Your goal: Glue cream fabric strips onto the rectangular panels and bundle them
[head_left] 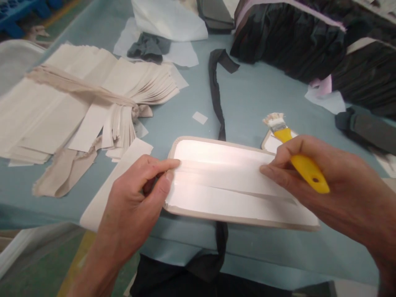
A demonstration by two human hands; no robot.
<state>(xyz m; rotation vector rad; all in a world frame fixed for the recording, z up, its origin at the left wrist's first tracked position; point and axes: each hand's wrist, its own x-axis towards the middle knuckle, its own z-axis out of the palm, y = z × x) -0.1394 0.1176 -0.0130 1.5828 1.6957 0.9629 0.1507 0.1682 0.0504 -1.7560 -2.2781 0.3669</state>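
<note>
A long white panel with rounded corners and a beige rim lies in front of me at the table's near edge. On its white face sits a narrower white paper strip, slightly askew. My left hand is closed at the panel's left end, thumb and forefinger pinching at the strip's end. In my right hand is a paintbrush with a yellow handle, bristles pointing away and up. That hand's thumb and forefinger meet at the strip's upper edge. Part of a second, smaller beige-rimmed piece shows behind the brush.
Stacked cream strips, tied with beige cloth, cover the table's left side. A black fabric strap runs under the panel. Bundles of black fabric stand at the back right. A white paper scrap lies mid-table.
</note>
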